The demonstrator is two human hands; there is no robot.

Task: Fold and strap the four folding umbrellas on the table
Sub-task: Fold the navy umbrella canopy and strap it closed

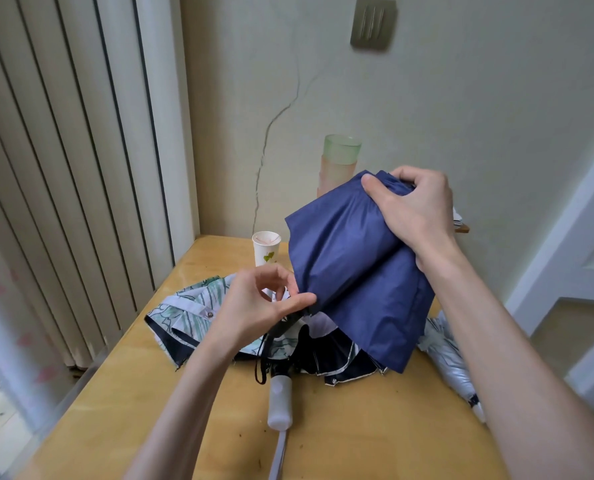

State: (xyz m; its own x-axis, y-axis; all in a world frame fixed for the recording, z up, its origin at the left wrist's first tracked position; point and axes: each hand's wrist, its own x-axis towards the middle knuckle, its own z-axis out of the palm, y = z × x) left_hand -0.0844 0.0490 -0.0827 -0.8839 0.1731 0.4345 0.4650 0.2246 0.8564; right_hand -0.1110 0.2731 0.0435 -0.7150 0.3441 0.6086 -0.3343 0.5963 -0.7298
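1. Blue umbrella (357, 271): held in the air over the far right of the table and tilted. The upper end points up and right, and the hem hangs low. The canopy is loose and unstrapped.
2. Right hand (413, 213): wrapped round the upper end, fingers and thumb clamped on bunched fabric.
3. Left hand (257, 306): thumb and forefinger pinch the canopy's lower-left edge. The other fingers are loosely curled.
4. Patterned umbrella (191, 313): lies on the table directly below the blue one. It has a green leaf print and a dark underside, and its canopy is splayed out. Its white handle (280, 403) points at the camera, with a black wrist loop (260, 372) beside it.
5. Silver umbrella (451, 362): bunched at the table's right edge, partly behind the right forearm.
6. Paper cup (266, 249): upright near the far edge.
7. Green-and-pink tumbler (338, 161): by the wall, its base hidden behind the blue canopy.
8. Wooden table (150, 393): vertical blinds (63, 168) to its left, a cracked wall (271, 133) behind.
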